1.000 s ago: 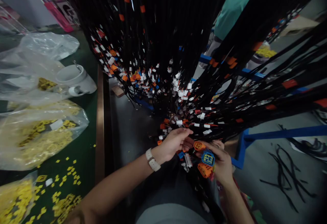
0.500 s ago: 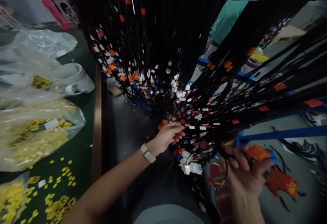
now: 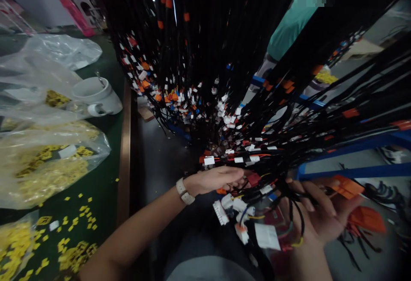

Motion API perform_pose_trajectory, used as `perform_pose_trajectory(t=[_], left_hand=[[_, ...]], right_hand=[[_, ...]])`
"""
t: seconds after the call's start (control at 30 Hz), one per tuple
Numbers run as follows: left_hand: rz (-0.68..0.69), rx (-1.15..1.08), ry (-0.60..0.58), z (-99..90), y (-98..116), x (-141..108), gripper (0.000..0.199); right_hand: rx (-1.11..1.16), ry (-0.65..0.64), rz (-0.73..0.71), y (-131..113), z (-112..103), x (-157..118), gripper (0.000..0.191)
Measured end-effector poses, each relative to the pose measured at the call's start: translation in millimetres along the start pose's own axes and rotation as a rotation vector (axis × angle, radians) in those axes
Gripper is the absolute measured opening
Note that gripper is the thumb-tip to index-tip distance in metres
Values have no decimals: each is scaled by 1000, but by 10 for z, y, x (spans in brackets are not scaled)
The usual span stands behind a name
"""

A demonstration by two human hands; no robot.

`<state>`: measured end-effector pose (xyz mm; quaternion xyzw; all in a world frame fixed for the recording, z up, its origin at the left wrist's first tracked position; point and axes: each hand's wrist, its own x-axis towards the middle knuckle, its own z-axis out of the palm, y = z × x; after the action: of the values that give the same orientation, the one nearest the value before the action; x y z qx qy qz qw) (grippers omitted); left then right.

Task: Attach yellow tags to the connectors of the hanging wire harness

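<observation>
A dense curtain of hanging black cables (image 3: 224, 50) with white and orange connectors (image 3: 224, 114) fills the space ahead, leaving no clear gap. The left hand (image 3: 218, 179) and right hand (image 3: 316, 214) sit at its tangled lower edge (loose connector ends dangle between them). Left of the left forearm a strip of dark floor (image 3: 160, 161) lies open, bounded by the bench edge (image 3: 123, 152); bags of yellow parts (image 3: 48, 165) and a white mug (image 3: 96, 97) crowd the bench.

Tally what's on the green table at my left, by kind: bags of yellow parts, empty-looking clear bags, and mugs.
Bags of yellow parts: 3 (by the mug, middle, near corner)
Clear bag showing no parts: 1
White mug: 1
Total: 5
</observation>
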<state>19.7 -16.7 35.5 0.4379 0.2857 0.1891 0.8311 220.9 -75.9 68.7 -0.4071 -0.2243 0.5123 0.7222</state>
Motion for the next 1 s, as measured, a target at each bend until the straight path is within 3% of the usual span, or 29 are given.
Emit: perform_pose_trajectory(t=[0.2, 0.4, 0.6, 0.7, 0.83, 1.0], left_hand=[[20, -186, 133, -9, -13, 39, 52], [67, -176, 92, 18, -33, 53, 35], [42, -1, 26, 51, -48, 38, 38], [40, -58, 12, 58, -54, 38, 37], [65, -260, -21, 9, -42, 39, 34], [55, -281, -44, -184, 67, 2, 51]], right_hand=[[184, -35, 92, 182, 23, 184, 40], [231, -47, 91, 360, -184, 311, 37], [181, -61, 82, 534, -368, 381, 27], [271, -10, 128, 588, -414, 400, 24], [436, 22, 200, 552, -375, 388, 21], [495, -49, 281, 361, -211, 256, 25]])
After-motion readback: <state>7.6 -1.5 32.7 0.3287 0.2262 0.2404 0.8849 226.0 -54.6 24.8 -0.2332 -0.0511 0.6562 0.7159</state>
